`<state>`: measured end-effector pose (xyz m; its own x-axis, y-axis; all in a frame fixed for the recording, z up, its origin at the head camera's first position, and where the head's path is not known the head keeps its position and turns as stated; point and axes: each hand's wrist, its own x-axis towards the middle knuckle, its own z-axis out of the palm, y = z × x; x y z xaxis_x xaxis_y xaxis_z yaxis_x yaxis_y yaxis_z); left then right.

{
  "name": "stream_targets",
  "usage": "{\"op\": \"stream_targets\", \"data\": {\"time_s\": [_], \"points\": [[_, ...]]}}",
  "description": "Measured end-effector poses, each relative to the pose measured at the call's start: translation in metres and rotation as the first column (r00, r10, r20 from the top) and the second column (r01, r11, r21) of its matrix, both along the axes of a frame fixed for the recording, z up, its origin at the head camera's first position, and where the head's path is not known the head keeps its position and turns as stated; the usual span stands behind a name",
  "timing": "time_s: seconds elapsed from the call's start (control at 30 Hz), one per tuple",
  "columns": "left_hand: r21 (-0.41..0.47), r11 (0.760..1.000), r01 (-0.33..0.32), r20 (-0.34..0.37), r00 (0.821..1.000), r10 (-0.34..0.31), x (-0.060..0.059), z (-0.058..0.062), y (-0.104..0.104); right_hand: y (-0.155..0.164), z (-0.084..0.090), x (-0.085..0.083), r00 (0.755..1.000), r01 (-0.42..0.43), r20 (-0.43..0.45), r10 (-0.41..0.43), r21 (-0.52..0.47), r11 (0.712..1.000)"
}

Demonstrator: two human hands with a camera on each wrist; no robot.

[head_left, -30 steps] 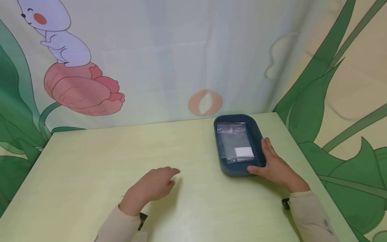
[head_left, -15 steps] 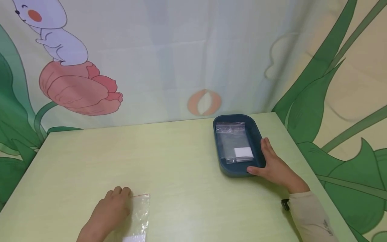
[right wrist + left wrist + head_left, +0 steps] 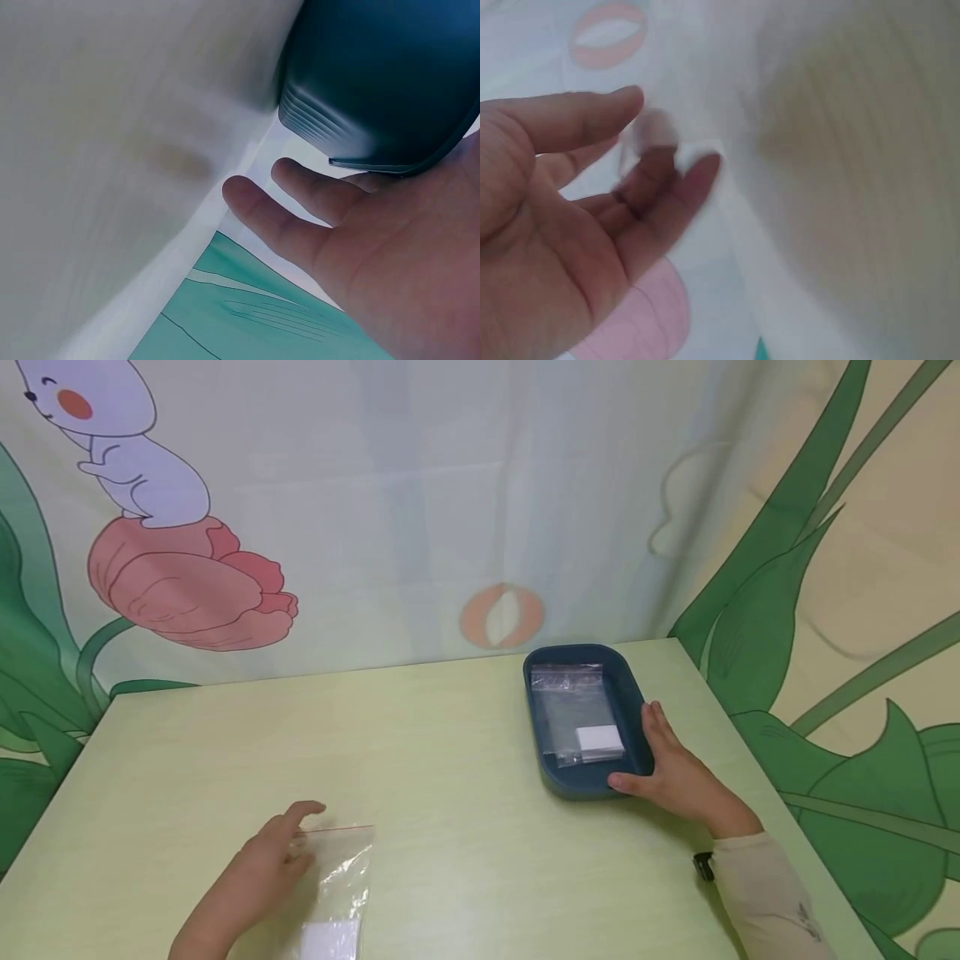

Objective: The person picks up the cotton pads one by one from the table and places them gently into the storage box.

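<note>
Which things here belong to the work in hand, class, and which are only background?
In the work:
left hand, touching the clear bag on the table
right hand, fingers against the side of the blue tray
bag in the tray

Only background:
table
cartoon curtain

Near bag (image 3: 335,902) cut by bottom edge

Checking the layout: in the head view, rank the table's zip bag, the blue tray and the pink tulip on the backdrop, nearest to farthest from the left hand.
1. Zip bag, touching the left hand.
2. Blue tray, across the table at right.
3. Pink tulip, on the backdrop behind.
</note>
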<state>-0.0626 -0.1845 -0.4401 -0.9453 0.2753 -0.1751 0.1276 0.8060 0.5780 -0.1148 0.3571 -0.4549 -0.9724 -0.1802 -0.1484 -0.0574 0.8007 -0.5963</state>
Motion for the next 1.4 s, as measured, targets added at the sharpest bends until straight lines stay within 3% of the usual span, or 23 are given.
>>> {"op": "stream_targets", "data": {"time_s": [0.13, 0.3, 0.43, 0.57, 0.73, 0.9, 1.13, 1.27, 1.4], "points": [[0.131, 0.990, -0.058, 0.042, 0.998, 0.053, -0.003, 0.002, -0.001, 0.000, 0.000, 0.000, 1.000, 0.004, 0.004, -0.004, 0.006, 1.000], [0.230, 0.968, -0.098, -0.029, 0.994, 0.107, -0.003, 0.003, 0.002, 0.000, 0.001, 0.000, 1.000, 0.005, 0.007, -0.005, 0.000, 1.000], [0.258, 0.962, -0.095, -0.102, 0.987, 0.124, -0.003, 0.003, 0.004, 0.000, 0.000, 0.000, 1.000, 0.005, 0.007, -0.005, -0.001, 1.000], [0.231, 0.969, -0.090, -0.159, 0.979, 0.129, -0.003, 0.005, 0.006, -0.001, 0.000, -0.001, 1.000, 0.006, 0.008, -0.006, 0.000, 1.000], [0.233, 0.972, -0.033, -0.193, 0.978, 0.080, -0.006, 0.008, 0.010, -0.001, 0.000, -0.001, 1.000, 0.006, 0.015, -0.006, 0.000, 1.000], [0.295, 0.955, 0.038, -0.212, 0.977, 0.027, -0.010, 0.010, 0.015, -0.001, 0.000, -0.001, 1.000, 0.008, 0.012, -0.008, 0.005, 1.000], [0.336, 0.935, 0.113, -0.314, 0.949, -0.002, -0.016, 0.013, 0.023, 0.000, -0.001, -0.002, 1.000, 0.006, 0.011, -0.007, 0.006, 1.000], [0.335, 0.935, 0.115, -0.306, 0.952, -0.007, -0.020, 0.018, 0.029, 0.000, -0.001, -0.001, 1.000, 0.010, 0.017, -0.010, -0.002, 1.000], [0.365, 0.920, 0.143, -0.306, 0.952, -0.026, -0.025, 0.023, 0.036, -0.001, 0.000, -0.001, 0.999, 0.017, 0.029, -0.017, -0.010, 1.000]]}}
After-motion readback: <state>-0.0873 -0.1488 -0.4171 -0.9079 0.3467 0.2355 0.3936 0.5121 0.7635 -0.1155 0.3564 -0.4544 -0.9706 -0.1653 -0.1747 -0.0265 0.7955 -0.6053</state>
